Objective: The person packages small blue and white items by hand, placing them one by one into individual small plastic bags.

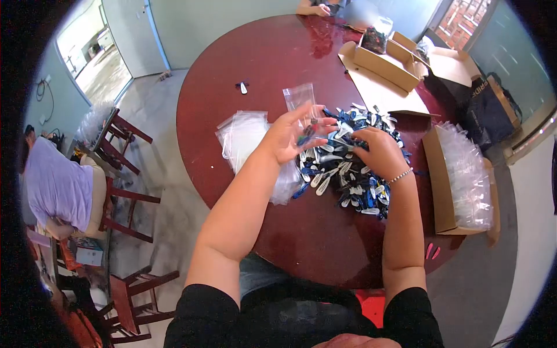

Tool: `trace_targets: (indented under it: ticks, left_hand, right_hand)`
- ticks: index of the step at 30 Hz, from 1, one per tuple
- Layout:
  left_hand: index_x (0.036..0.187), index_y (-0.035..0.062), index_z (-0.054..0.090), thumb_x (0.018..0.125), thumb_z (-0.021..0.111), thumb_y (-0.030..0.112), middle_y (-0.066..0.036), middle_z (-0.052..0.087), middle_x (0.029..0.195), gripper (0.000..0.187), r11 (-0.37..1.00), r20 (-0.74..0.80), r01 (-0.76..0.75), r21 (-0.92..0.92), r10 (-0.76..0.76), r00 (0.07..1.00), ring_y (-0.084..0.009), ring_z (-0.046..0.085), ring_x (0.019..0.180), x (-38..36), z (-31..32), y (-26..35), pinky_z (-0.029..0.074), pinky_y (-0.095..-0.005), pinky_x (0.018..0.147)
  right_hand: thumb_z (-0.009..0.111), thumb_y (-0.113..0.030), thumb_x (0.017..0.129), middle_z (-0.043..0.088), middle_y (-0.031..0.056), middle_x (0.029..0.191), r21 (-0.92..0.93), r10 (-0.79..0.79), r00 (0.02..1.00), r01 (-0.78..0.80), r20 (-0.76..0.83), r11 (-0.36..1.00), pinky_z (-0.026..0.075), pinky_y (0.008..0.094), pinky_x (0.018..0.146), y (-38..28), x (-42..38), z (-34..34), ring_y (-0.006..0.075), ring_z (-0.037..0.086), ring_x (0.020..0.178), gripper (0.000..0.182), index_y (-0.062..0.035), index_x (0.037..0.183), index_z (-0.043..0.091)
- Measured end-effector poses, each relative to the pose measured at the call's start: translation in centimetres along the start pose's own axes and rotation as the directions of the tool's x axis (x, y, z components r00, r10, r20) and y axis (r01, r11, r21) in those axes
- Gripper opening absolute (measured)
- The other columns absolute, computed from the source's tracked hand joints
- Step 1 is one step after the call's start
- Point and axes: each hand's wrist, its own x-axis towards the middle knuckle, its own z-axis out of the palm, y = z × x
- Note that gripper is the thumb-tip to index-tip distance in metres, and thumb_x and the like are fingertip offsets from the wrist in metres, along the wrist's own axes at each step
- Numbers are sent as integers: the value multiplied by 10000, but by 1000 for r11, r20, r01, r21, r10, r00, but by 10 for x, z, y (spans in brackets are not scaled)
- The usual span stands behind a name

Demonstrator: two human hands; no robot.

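Observation:
A heap of snap hair clips (pixel 348 168), mostly blue, black and white, covers the middle of the table. My left hand (pixel 285 136) is above the heap's left edge, its fingers curled around a few dark and coloured hair clips (pixel 305 137). At the top of the heap, my right hand (pixel 380 152) has its thumb and fingers bent together among the clips; what they pinch is hidden. Just behind my left hand is a clear plastic bag (pixel 299 95). A stack of flat clear bags (pixel 243 134) lies left of my left forearm.
On the round red table (pixel 232 64), a lone clip (pixel 242 87) lies far left and two pink clips (pixel 433 251) near right. A box of filled clear bags (pixel 444 185) stands right, open cardboard boxes (pixel 386 64) behind. One person (pixel 316 8) sits opposite; another (pixel 61 185) sits left.

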Motion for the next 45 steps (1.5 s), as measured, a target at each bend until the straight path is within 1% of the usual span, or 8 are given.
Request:
trace_targets:
  ticks: [6,12,14,17,21,29,33,45]
  left_hand:
    - [1297,29,452,919,471,551,-210,591,1203,645,980,131,124,-155,-104,986,-309,602,1112,1,-3,0,572,-348,746]
    - [1305,21,490,879,591,207,-138,590,1246,476,981,121,46,191,-70,990,-248,569,1161,-2,4,-6,471,-392,958]
    - [1289,10,503,856,593,142,-129,593,1237,461,979,255,62,194,-112,961,-244,569,1157,0,1,-13,478,-394,949]
    - [1252,-6,536,807,600,55,-131,603,1214,454,967,385,52,248,-148,911,-233,591,1118,-7,9,-14,513,-384,907]
    - [1184,-11,587,820,608,63,-122,636,1143,372,939,370,37,341,-170,913,-203,615,1072,-10,13,-17,538,-326,835]
    - [1204,-2,554,923,535,112,-126,648,1128,304,959,203,-60,278,2,979,-232,644,1038,-5,19,-17,547,-284,776]
    - [1172,-26,559,960,498,188,-149,658,1098,308,962,257,-37,271,-35,966,-252,658,999,-3,18,-20,549,-295,775]
    - [1125,6,610,930,572,154,-125,685,1029,248,901,80,-121,416,97,992,-161,672,889,-4,21,-21,552,-253,744]
  right_hand:
    - [566,-166,836,672,148,906,-57,119,993,-118,10,991,506,423,781,12,1,3,347,636,864,188,-68,922,701]
    - [654,-204,820,665,143,1059,-87,65,996,-60,57,994,499,411,830,9,1,-6,330,635,941,250,-67,1027,684]
    - [716,-253,809,648,150,1136,279,90,978,-35,-188,960,493,379,870,0,4,3,294,635,1008,417,-42,1158,625]
    - [704,-135,820,634,129,1144,660,137,990,-83,-30,747,491,313,891,-20,7,-1,157,610,1000,400,15,1171,584]
    - [688,-114,816,671,58,865,723,90,994,-103,56,683,495,262,700,-28,8,5,119,614,802,132,16,817,668]
    - [660,-112,851,680,110,977,879,294,948,-33,-124,477,515,252,723,-28,8,-2,130,636,877,311,60,1103,603]
    - [626,-98,853,685,84,755,454,82,934,92,-348,886,512,252,611,-21,7,-2,113,641,640,136,6,904,698]
    - [605,-80,893,692,73,900,260,460,768,-381,-445,887,497,254,726,44,-158,-116,119,638,812,144,6,972,688]
